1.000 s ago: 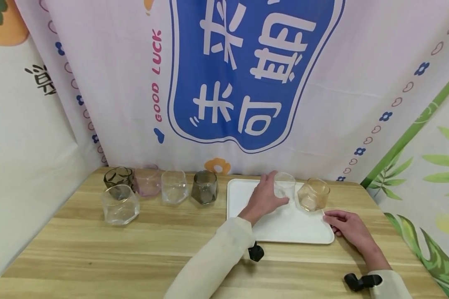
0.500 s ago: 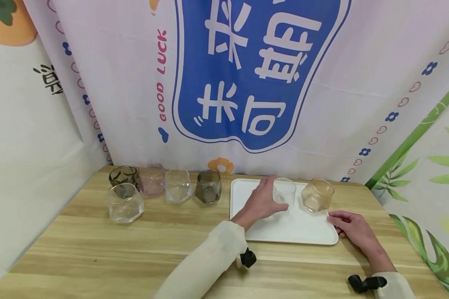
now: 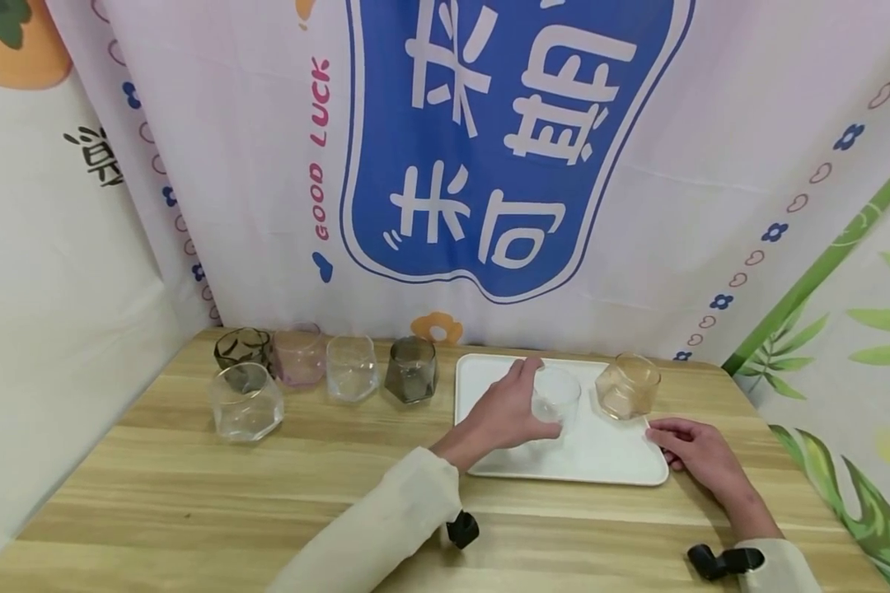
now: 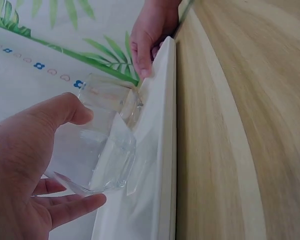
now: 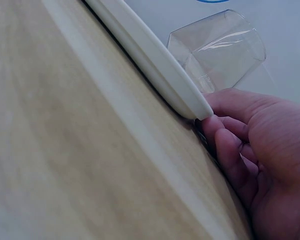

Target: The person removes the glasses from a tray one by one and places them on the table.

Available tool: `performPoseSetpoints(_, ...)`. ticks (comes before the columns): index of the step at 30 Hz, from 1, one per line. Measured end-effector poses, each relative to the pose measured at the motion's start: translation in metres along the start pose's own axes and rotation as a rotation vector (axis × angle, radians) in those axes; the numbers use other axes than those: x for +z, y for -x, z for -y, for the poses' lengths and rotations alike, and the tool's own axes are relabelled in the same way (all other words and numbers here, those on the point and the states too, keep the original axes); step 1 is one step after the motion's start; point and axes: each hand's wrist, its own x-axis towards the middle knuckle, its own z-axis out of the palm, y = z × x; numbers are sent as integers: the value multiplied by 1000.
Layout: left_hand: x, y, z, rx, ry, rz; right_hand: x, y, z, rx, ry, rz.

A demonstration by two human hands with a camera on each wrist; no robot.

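Over the white tray (image 3: 601,457), my left hand (image 3: 504,408) holds a clear drinking glass (image 3: 559,399) by its side, thumb toward me and fingers on the far side. In the left wrist view, the clear glass (image 4: 115,160) has a faceted base, which is close over the tray's surface. An amber-tinted glass (image 3: 629,387) stands to its right, at the tray's right end. My right hand (image 3: 693,453) pinches the tray's right edge near the front corner. The right wrist view has its fingertips at the tray's rim (image 5: 165,75), with the other fingers curled beneath.
Left of the tray, a dark grey glass (image 3: 411,371), a clear glass (image 3: 352,371), a pink glass (image 3: 300,358) and a dark patterned glass (image 3: 241,350) line the back. Another clear glass (image 3: 246,403) stands in front. A printed cloth (image 3: 267,165) hangs behind the wooden table (image 3: 267,511).
My left hand has brought the clear glass a little toward me and slightly left over the tray. The right hand stays at the tray's edge. The head view has shifted slightly.
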Motion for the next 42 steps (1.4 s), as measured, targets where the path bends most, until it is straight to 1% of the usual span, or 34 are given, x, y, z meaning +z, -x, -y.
performPoseSetpoints(3,-6,7,1,11,-19,-1,1,1,-1,14,-1,-1)
performPoseSetpoints(7,-14,15,3,27,-46,-16,0,1,0,8,0,-3)
performPoseSetpoints(15,-27,29,11,70,-46,-60,-2,-1,0,-14,5,-8)
performPoseSetpoints(24,-43,50,22,72,-60,-69,-2,-2,2,-11,3,-2)
performPoseSetpoints(29,-54,62,28,93,-111,-69,-2,-2,2,-8,4,-1)
performPoseSetpoints(32,-62,69,32,90,-129,-63,-1,-2,2,-7,8,-3)
performPoseSetpoints(35,-70,77,34,69,-133,-58,-1,-1,2,-6,11,-2)
performPoseSetpoints(37,-75,82,36,56,-152,-58,0,-1,2,-6,14,-2)
performPoseSetpoints(42,-86,94,40,41,-195,-76,0,-1,1,2,22,-7)
